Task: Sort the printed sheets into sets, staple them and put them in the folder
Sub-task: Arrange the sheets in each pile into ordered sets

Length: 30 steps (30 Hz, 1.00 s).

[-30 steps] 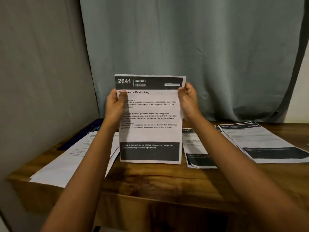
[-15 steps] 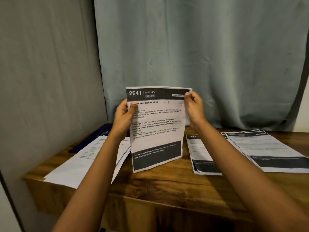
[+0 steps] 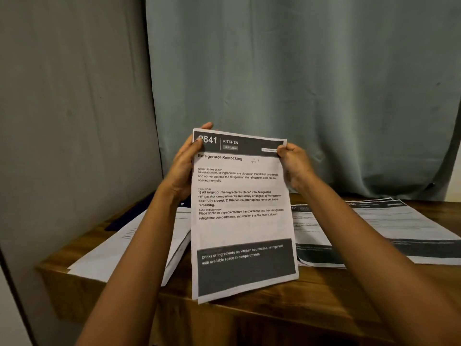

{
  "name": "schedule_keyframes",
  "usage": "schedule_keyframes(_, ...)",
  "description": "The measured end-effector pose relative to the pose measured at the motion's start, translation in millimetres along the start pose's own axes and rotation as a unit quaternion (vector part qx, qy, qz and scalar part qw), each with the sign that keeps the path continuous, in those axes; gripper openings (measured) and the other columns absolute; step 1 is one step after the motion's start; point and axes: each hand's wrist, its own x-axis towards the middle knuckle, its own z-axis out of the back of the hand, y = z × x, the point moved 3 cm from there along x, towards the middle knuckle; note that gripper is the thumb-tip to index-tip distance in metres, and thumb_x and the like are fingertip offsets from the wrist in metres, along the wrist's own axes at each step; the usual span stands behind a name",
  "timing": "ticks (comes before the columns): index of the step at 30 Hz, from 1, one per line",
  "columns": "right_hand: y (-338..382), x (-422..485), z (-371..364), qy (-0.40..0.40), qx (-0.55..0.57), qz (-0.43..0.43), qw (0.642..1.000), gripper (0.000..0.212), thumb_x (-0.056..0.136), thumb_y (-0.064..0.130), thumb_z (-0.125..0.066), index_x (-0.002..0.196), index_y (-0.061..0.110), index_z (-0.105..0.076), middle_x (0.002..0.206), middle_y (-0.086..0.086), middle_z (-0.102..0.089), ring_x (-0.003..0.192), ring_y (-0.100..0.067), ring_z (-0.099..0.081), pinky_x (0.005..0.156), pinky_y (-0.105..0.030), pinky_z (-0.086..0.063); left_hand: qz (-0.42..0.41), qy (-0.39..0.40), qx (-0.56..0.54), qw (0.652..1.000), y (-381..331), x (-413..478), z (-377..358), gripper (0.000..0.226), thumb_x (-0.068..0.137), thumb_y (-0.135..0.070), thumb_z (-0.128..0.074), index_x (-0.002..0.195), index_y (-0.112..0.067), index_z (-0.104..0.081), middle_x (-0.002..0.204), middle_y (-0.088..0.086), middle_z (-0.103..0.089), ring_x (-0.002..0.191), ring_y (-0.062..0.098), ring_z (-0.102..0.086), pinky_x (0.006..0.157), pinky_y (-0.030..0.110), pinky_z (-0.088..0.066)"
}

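The left hand grips the 11 o'clock corner of a thin set of printed sheets headed "2641 KITCHEN", with its thumb over the number and its fingers behind. The right hand pinches the 1 o'clock corner, fingers curled. The set is held upright over the tabletop. Other sheets lie flat at its 9 o'clock and 3 o'clock.

The room is dim, under soft, warm light that reaches the held sheet from the camera's side. Its print reads sharply, while the papers at the table's right edge smear into blur. Straight lines bow toward the picture's left side.
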Motion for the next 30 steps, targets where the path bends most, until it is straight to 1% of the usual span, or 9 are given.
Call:
schedule_keyframes(8, -10, 0, -1, 0.017, -0.047, -0.022, 0.999, 0.027, 0.098, 0.007, -0.044, 0.075, 0.014, -0.058, 0.066, -0.003, -0.063, 0.046, -0.009, -0.060, 0.044, -0.018, -0.049, 0.024, -0.078, -0.083, 0.993, 26, -3, 7, 0.019, 0.102, -0.017, -0.037, 0.109, -0.017, -0.055, 0.116, 0.000, -0.069, 0.100, 0.019, -0.068, 0.075, 0.034, -0.058)
schedule_keyframes(10, -12, 1, -2, 0.023, -0.081, -0.014, 0.996, 0.021, 0.099, 0.012, -0.045, 0.083, 0.014, -0.059, 0.077, -0.003, -0.065, 0.063, -0.014, -0.064, 0.054, -0.020, -0.050, 0.039, -0.095, -0.100, 0.990, 31, -3, 12, 0.018, 0.102, -0.016, -0.038, 0.107, -0.017, -0.055, 0.113, 0.000, -0.071, 0.098, 0.020, -0.069, 0.071, 0.034, -0.058)
schedule_keyframes(12, -14, 4, -2, -0.002, -0.153, 0.067, 0.986, 0.015, 0.098, 0.015, -0.047, 0.105, 0.012, -0.060, 0.103, -0.006, -0.065, 0.095, -0.022, -0.064, 0.075, -0.025, -0.049, 0.049, -0.099, -0.108, 0.988, 34, -3, 16, 0.016, 0.102, -0.017, -0.039, 0.105, -0.018, -0.055, 0.112, 0.001, -0.071, 0.097, 0.020, -0.070, 0.070, 0.034, -0.058)
schedule_keyframes(14, -9, 0, -4, -0.037, -0.300, 0.240, 0.922, 0.031, 0.099, 0.016, -0.045, 0.129, 0.010, -0.050, 0.133, -0.008, -0.052, 0.124, -0.022, -0.048, 0.098, -0.026, -0.038, 0.056, -0.097, -0.104, 0.988, 37, -2, 18, 0.016, 0.102, -0.018, -0.040, 0.104, -0.019, -0.055, 0.113, 0.001, -0.071, 0.097, 0.021, -0.070, 0.070, 0.035, -0.059)
schedule_keyframes(16, -3, -9, -18, -0.023, -0.403, 0.391, 0.827, 0.036, 0.098, 0.017, -0.041, 0.133, 0.011, -0.049, 0.143, -0.008, -0.046, 0.137, -0.023, -0.035, 0.112, -0.036, -0.024, 0.057, -0.094, -0.103, 0.988, 39, -1, 17, 0.016, 0.102, -0.018, -0.039, 0.104, -0.019, -0.055, 0.113, 0.001, -0.071, 0.096, 0.021, -0.070, 0.070, 0.035, -0.059)
schedule_keyframes(20, -6, -15, -44, 0.048, -0.505, 0.453, 0.733, 0.031, 0.098, 0.022, -0.034, 0.114, 0.012, -0.058, 0.122, -0.005, -0.062, 0.131, -0.023, -0.044, 0.115, -0.043, -0.008, 0.046, -0.086, -0.114, 0.989, 40, 2, 15, 0.017, 0.102, -0.015, -0.037, 0.104, -0.020, -0.054, 0.111, 0.002, -0.071, 0.094, 0.020, -0.070, 0.071, 0.033, -0.058)
schedule_keyframes(23, -7, -4, -34, 0.015, -0.513, 0.431, 0.742, 0.022, 0.098, 0.021, -0.036, 0.098, 0.015, -0.058, 0.100, -0.002, -0.064, 0.106, -0.023, -0.056, 0.109, -0.042, -0.013, 0.048, -0.083, -0.110, 0.989, 40, 2, 23, 0.017, 0.103, -0.016, -0.036, 0.103, -0.022, -0.052, 0.113, 0.001, -0.071, 0.095, 0.020, -0.069, 0.073, 0.034, -0.059)
schedule_keyframes(26, -6, 7, -13, 0.006, -0.489, 0.374, 0.788, 0.024, 0.099, 0.022, -0.037, 0.092, 0.015, -0.059, 0.087, 0.003, -0.061, 0.093, -0.022, -0.056, 0.095, -0.034, -0.024, 0.053, -0.084, -0.123, 0.987, 42, 0, 32, 0.020, 0.104, -0.016, -0.033, 0.101, -0.022, -0.051, 0.112, 0.000, -0.071, 0.095, 0.019, -0.070, 0.071, 0.033, -0.059)
schedule_keyframes(30, -17, 22, 8, 0.020, -0.331, 0.236, 0.913, 0.023, 0.099, 0.013, -0.045, 0.087, 0.008, -0.063, 0.081, -0.004, -0.063, 0.078, -0.020, -0.058, 0.076, -0.035, -0.045, 0.065, -0.104, -0.128, 0.984, 48, 1, 41, 0.019, 0.103, -0.015, -0.033, 0.101, -0.021, -0.051, 0.111, 0.001, -0.071, 0.094, 0.020, -0.070, 0.067, 0.032, -0.058)
